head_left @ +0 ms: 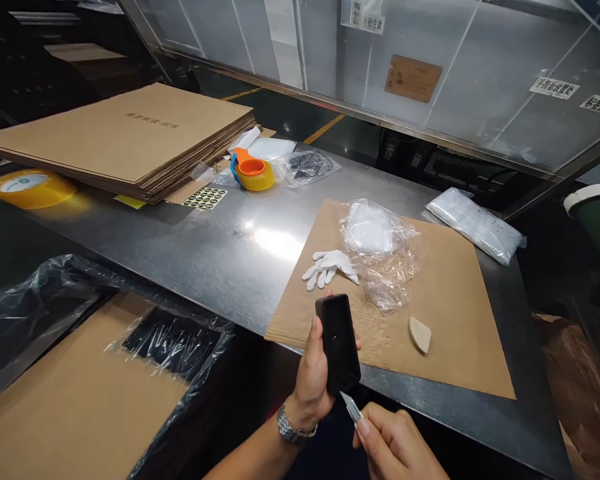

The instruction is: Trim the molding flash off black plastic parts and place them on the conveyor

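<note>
My left hand [313,373] is wrapped round a black rectangular tray-like part [341,350], hollow side up, with a small light spot inside it. In my right hand [393,437] is a craft knife [351,407], pinched between thumb and fingers. Its blade tip is at the lower end of the black part; whether it touches I cannot tell. Beyond my hands, a white glove [331,268] lies on a cardboard sheet [460,347]. A beige wedge-shaped piece [420,335] rests to the right on the same sheet.
Clear plastic bags [380,250] lie on the cardboard, and a wrapped white pack [475,223] sits behind right. A tape dispenser [253,172], a yellow tape roll [30,189] and stacked flat cardboard [125,133] occupy the metal table [205,247]. At lower left is a plastic-lined box [80,393].
</note>
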